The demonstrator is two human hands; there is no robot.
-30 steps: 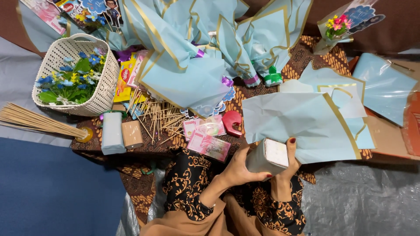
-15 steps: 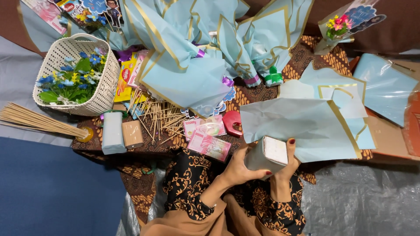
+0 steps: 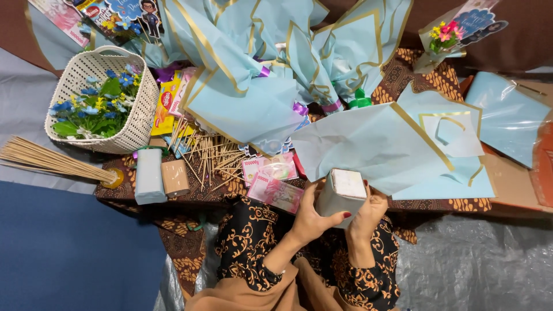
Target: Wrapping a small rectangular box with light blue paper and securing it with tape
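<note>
Head view: the person sits on the floor and holds a small white box (image 3: pixel 343 191) between both hands, just above the lap and against the near edge of a batik cloth (image 3: pixel 443 204) spread in front. The left hand (image 3: pixel 311 217) wraps the box's left side, thumb on the near face and fingers curled round the far one. The right hand (image 3: pixel 368 214) presses flat against the right side, fingertips up near the top edge. So both grips are closed on the box, which stands a little tilted with its pale top face turned to the camera.

The box touches or overlaps the lower edge of a large pale blue paper sheet (image 3: pixel 368 144) with a gold border, which lies open on the cloth. Just left of the left hand lie pink banknotes (image 3: pixel 275 193), and beyond them a scatter of thin wooden skewers (image 3: pixel 213 158). Further left are a pale blue block (image 3: pixel 148 175), a brown block (image 3: pixel 174 177), a bundle of long sticks (image 3: pixel 46 161) and a white woven basket (image 3: pixel 138 124) of blue and yellow artificial flowers (image 3: pixel 95 106).

As I judge it, the step in hand is steadying the box at the sheet's edge. Any move onto the sheet calls for an even two-handed hold and a flat sheet, since the thin paper would crease or slide easily.
</note>
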